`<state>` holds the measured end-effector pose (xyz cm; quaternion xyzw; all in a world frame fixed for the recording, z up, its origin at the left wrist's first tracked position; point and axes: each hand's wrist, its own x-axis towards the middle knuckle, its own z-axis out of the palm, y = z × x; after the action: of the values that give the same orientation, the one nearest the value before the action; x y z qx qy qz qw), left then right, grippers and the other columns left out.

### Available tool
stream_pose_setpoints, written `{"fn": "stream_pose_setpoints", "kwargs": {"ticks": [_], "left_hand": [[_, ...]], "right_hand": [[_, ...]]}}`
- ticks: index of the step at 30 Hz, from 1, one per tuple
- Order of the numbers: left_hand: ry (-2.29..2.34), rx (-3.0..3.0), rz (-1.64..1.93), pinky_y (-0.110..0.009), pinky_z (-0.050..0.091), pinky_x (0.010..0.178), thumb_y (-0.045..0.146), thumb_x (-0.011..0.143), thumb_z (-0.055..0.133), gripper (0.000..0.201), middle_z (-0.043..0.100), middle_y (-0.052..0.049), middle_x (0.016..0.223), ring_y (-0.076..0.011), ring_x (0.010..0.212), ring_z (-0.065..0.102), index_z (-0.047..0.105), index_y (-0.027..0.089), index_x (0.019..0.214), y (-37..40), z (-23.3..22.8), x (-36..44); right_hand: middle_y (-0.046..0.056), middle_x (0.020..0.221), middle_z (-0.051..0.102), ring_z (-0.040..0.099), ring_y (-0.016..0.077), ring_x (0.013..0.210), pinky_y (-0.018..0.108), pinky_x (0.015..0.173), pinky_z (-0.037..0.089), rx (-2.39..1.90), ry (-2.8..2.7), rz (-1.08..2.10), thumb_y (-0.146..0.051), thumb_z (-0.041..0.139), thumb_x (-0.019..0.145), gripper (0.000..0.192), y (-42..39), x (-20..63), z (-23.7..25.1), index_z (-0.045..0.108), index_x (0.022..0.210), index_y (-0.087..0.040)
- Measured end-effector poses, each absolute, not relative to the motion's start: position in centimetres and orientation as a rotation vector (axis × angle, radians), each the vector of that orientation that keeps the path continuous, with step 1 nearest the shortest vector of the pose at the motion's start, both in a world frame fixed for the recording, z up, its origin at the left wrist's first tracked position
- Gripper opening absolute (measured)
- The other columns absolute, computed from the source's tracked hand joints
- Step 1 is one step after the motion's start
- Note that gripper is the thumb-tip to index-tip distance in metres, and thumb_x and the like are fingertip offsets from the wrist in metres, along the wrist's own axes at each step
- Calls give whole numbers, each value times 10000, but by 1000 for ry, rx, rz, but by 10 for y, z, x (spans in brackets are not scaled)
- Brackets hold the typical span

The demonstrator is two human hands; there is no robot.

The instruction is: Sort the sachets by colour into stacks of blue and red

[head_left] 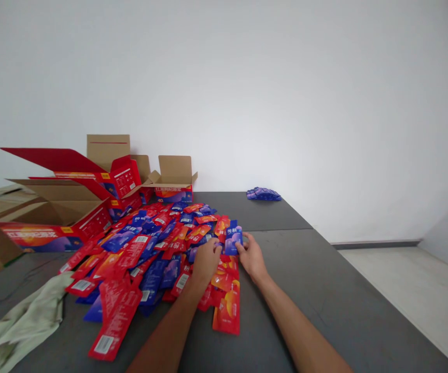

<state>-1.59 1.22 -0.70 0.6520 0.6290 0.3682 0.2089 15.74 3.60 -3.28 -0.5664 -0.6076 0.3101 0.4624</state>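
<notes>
On grey table [325, 290], left hand [205, 261] and right hand [252, 256] pinching blue sachet [233, 237], white Chinese lettering.

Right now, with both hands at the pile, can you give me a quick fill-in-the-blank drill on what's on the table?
1. Both hands, the left hand and the right hand, hold a ____ packet between them.
2. The pile of packets is red and ____.
3. The open boxes stand at the table's ____ side.
4. The crumpled cloth is pale ____.

Missing words: blue; blue; left; green
</notes>
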Motion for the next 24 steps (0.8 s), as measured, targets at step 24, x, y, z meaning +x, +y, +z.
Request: {"fn": "stream_pose_setpoints", "kwargs": {"ticks": [24], "left_hand": [[2200,2197,498,-579,361,1049,253,924,410,398,458,-93,1494,-396,1391,313,693,271,1204,13,-26,-37]], "right_hand": [[97,1488,450,296,355,1363,543,1050,290,-1847,-2049,56,-361,462,946,364,31,176,-29,651,1244,-272]]}}
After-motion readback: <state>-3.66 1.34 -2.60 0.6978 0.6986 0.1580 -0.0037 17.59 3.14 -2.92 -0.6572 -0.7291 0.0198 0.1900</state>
